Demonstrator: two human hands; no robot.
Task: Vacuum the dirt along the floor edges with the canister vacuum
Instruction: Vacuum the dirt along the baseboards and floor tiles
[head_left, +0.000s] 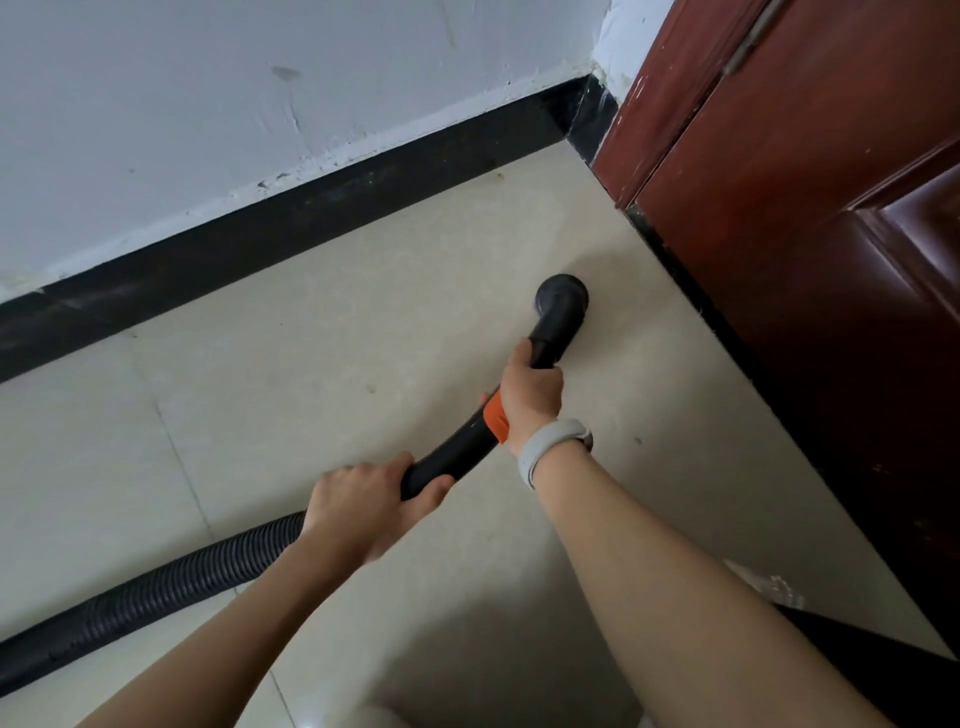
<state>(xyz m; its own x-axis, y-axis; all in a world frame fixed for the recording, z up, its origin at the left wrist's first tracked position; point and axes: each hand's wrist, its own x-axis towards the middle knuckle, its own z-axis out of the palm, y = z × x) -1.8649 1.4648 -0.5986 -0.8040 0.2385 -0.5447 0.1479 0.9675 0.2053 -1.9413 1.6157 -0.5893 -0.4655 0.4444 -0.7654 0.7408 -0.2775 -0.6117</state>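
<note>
Two hands: I have both on the vacuum wand (470, 447).
Right hand (530, 397): curled round the wand just behind the nozzle elbow, beside the orange collar (496, 418).
Left hand (363, 501): gripping the rear end of the wand, where the ribbed hose (156, 592) runs off to the lower left.
Nozzle (562, 300): round black head down at the floor (363, 332), near the door (810, 218) threshold but apart from it.
Canister: out of view.
Done: I cannot tell; the tiles around the nozzle look fairly clean.
Left: I judge the strip along the black skirting (291, 223) remains, since specks show near the corner, plus the edge along the door.
</note>
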